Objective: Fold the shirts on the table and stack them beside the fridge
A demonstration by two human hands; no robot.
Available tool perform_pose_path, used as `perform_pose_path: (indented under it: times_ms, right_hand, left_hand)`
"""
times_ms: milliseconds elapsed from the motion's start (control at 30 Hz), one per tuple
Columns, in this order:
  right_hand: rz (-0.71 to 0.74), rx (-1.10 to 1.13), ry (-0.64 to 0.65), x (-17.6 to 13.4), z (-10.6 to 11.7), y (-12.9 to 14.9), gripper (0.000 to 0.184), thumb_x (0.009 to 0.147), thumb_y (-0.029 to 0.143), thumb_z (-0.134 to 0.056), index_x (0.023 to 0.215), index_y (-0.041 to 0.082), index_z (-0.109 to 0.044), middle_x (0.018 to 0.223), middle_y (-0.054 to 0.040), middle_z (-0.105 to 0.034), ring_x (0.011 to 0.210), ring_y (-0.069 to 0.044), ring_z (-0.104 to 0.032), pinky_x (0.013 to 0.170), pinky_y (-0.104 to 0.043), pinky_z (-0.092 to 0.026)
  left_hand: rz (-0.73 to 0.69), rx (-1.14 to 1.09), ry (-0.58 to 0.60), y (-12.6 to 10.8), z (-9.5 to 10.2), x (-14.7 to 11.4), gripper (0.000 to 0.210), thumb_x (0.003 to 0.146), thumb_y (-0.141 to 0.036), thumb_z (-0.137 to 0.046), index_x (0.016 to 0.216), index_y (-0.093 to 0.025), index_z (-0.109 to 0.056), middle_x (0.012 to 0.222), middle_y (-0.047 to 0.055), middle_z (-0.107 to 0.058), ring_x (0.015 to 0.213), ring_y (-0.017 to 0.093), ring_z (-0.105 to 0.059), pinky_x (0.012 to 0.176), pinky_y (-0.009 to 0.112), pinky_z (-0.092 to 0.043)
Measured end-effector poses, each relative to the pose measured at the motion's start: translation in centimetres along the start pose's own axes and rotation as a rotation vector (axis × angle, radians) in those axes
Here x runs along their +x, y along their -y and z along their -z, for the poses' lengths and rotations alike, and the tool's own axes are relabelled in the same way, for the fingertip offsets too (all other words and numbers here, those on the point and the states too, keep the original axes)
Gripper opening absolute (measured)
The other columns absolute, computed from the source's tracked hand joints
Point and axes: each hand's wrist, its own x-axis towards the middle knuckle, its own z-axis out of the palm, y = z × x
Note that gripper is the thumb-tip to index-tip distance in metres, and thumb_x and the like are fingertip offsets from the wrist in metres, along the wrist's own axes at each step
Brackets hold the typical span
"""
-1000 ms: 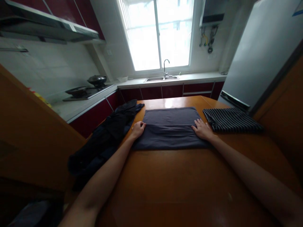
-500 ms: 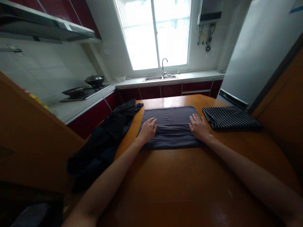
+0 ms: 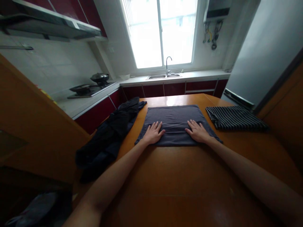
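Observation:
A dark grey folded garment, its exact kind unclear, lies flat on the wooden table. My left hand rests palm down on its near left part, fingers spread. On the near right part lies my right hand, also flat with the fingers apart. Slight creases run across the cloth between the two hands. Neither hand grips anything.
A black-and-white striped folded cloth lies at the table's right. Dark clothes are heaped along the left edge. Beyond are a counter with a sink, a stove with pans, and a fridge at right.
Both hands have slid nearer to me and slightly toward each other over the cloth, their fingers more spread. The cloth's near corners now show flatter. The view has shifted a little left.

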Motion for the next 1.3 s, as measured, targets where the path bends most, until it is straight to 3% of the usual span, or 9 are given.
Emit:
perform_pose_path:
  times_ms: [100,233,400,500,600,700,800,1033,1300]
  right_hand:
    - [-0.08,-0.035,-0.003,0.2,0.1,-1.9,0.077,0.101,0.059,-0.025,0.159,0.008,-0.028,0.167,-0.0164,-0.02,0.155,-0.028,-0.014,0.124,-0.052,-0.01]
    - [-0.163,-0.039,-0.017,0.6,0.0,-4.0,0.077,0.102,0.058,-0.021,0.159,0.006,-0.027,0.166,-0.0168,-0.021,0.154,-0.028,-0.016,0.123,-0.052,-0.012]
    - [-0.229,-0.089,-0.153,0.0,0.5,-3.9,0.071,0.103,0.045,-0.024,0.152,-0.004,-0.034,0.162,-0.0243,-0.029,0.152,-0.033,-0.022,0.122,-0.054,-0.015]
    - [-0.083,-0.12,-0.34,-0.9,0.8,-1.6,0.065,0.103,0.037,-0.026,0.151,-0.004,-0.037,0.16,-0.0255,-0.032,0.152,-0.034,-0.021,0.122,-0.055,-0.012]
    - [0.178,-0.062,-0.366,-1.8,0.4,1.8,0.061,0.103,0.039,-0.026,0.153,0.006,-0.039,0.162,-0.0178,-0.033,0.153,-0.028,-0.021,0.123,-0.05,-0.014]
    - [0.338,-0.005,-0.245,-2.6,-0.6,4.4,0.065,0.103,0.047,-0.028,0.155,0.01,-0.038,0.163,-0.0147,-0.031,0.153,-0.025,-0.021,0.123,-0.047,-0.017]
    - [0.352,0.007,-0.131,-2.9,-1.3,5.1,0.073,0.101,0.056,-0.03,0.156,0.009,-0.035,0.164,-0.017,-0.028,0.153,-0.027,-0.023,0.123,-0.048,-0.02]
    - [0.251,-0.011,-0.102,-3.7,-0.7,1.9,0.078,0.099,0.063,-0.03,0.158,0.011,-0.033,0.165,-0.0151,-0.023,0.154,-0.028,-0.02,0.122,-0.052,-0.022]
    - [0.23,-0.026,-0.153,-7.3,-0.2,-2.8,0.075,0.1,0.061,-0.031,0.154,0.01,-0.04,0.162,-0.0157,-0.033,0.152,-0.025,-0.025,0.125,-0.047,-0.018]
  left_hand:
    - [0.082,0.037,0.006,2.2,0.4,-0.6,0.078,0.102,-0.063,-0.019,0.161,-0.012,-0.021,0.167,0.014,-0.016,0.155,0.028,-0.013,0.124,0.048,-0.015]
    - [0.176,0.023,0.026,4.1,0.7,-1.1,0.077,0.103,-0.061,-0.019,0.161,-0.011,-0.021,0.168,0.013,-0.012,0.156,0.028,-0.01,0.122,0.056,-0.014]
    - [0.162,0.119,-0.055,2.8,1.7,-1.7,0.071,0.104,-0.054,-0.024,0.158,-0.007,-0.029,0.165,0.019,-0.021,0.155,0.031,-0.014,0.122,0.057,-0.013]
    - [-0.114,0.14,-0.144,0.0,1.8,-2.4,0.068,0.106,-0.052,-0.025,0.158,-0.008,-0.03,0.165,0.016,-0.024,0.155,0.027,-0.015,0.124,0.049,-0.014]
    - [-0.361,0.093,-0.11,-2.7,1.2,-3.0,0.069,0.105,-0.058,-0.024,0.16,-0.017,-0.026,0.167,0.01,-0.022,0.155,0.024,-0.013,0.125,0.046,-0.014]
    - [-0.391,0.067,-0.041,-4.1,0.3,-3.3,0.072,0.103,-0.065,-0.026,0.161,-0.022,-0.025,0.168,0.009,-0.017,0.156,0.027,-0.01,0.124,0.05,-0.013]
    - [-0.362,0.051,0.003,-4.0,0.2,-3.2,0.074,0.102,-0.067,-0.027,0.161,-0.024,-0.025,0.168,0.008,-0.013,0.156,0.029,-0.008,0.123,0.052,-0.013]
    - [-0.364,0.051,0.044,-1.6,1.2,-4.0,0.073,0.1,-0.069,-0.03,0.161,-0.03,-0.022,0.169,0.005,-0.009,0.156,0.028,-0.006,0.124,0.052,-0.011]
    - [-0.358,0.055,-0.024,2.6,1.3,-7.4,0.068,0.102,-0.064,-0.034,0.161,-0.032,-0.023,0.167,0.002,-0.02,0.155,0.026,-0.016,0.125,0.047,-0.015]
